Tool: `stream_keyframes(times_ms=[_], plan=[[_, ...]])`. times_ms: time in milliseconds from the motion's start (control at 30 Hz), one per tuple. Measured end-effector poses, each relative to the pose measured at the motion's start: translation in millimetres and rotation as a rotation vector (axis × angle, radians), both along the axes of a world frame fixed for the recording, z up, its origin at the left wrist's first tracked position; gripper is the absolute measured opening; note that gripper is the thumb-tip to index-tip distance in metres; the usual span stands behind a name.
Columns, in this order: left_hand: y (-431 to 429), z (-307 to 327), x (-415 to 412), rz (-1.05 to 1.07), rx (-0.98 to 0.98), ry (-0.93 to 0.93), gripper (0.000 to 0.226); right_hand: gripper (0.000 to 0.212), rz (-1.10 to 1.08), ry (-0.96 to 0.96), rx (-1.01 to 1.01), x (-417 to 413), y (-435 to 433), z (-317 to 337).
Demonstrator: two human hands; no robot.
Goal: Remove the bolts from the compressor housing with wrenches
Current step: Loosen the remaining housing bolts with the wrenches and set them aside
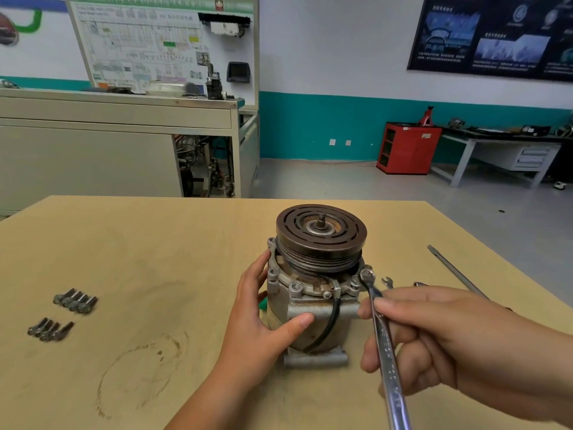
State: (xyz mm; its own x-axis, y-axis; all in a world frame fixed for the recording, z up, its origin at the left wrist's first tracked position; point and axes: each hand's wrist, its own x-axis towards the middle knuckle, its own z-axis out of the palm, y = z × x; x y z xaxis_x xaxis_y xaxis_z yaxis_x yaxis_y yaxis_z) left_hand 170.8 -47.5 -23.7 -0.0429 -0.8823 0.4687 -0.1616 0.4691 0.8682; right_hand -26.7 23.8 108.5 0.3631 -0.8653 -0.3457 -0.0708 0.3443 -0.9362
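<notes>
Two hands busy: your right hand [434,342] clenches the wrench [386,346], its head on the flange bolt [367,273] at 3 o'clock of the compressor housing [310,305]. Your left hand [266,321] grips the housing's 9 o'clock side, mid-table [155,243]. Keep the head square, brace hard, pull steadily. Loose bolts [74,301] lie far out at 9 o'clock.

Left grip [263,318] cupped, right [434,339] seemingly curled

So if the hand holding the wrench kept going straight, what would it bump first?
The compressor housing. The right hand points left at it, fingertips seemingly almost there, though depth is unclear. Its wrench sits on a bolt up top.
</notes>
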Motion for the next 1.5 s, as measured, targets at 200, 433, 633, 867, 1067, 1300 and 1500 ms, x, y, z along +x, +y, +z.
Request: stream_keyframes(times_ms=[200, 433, 633, 867, 1067, 1300, 1500], plan=[[0.6, 1.1, 0.8, 0.000, 0.002, -0.006, 0.082, 0.036, -0.072, -0.026, 0.024, 5.2, -7.2, -0.1], [0.8, 1.1, 0.6, -0.004, -0.004, -0.003, 0.081, 0.030, 0.153, 0.268, 0.051, -9.2, -26.8, 15.0], [0.1, -0.2, 0.5, -0.007, -0.001, 0.004, 0.082, 0.037, 0.478, 1.099, -0.293, -40.0, -73.1, 47.4], [-0.6, -0.7, 0.6, -0.003, -0.002, 0.005, 0.082, 0.020, 0.556, 1.076, -0.469, -59.7, -98.5, 50.8], [-0.2, -2.0, 2.1, -0.004, -0.001, 0.004, 0.084, 0.019, 0.584, 0.603, -0.145, -80.2, -78.2, 32.6], [-1.9, -2.3, 1.2, -0.004, -0.010, 0.003, 0.084, 0.021, 0.156, 0.067, -0.002, -26.7, -27.9, 2.8], [-2.8, -2.9, 1.0, -0.012, -0.022, 0.008, 0.083, 0.026, -0.044, 0.014, 0.025, -5.5, -16.9, 11.0]])
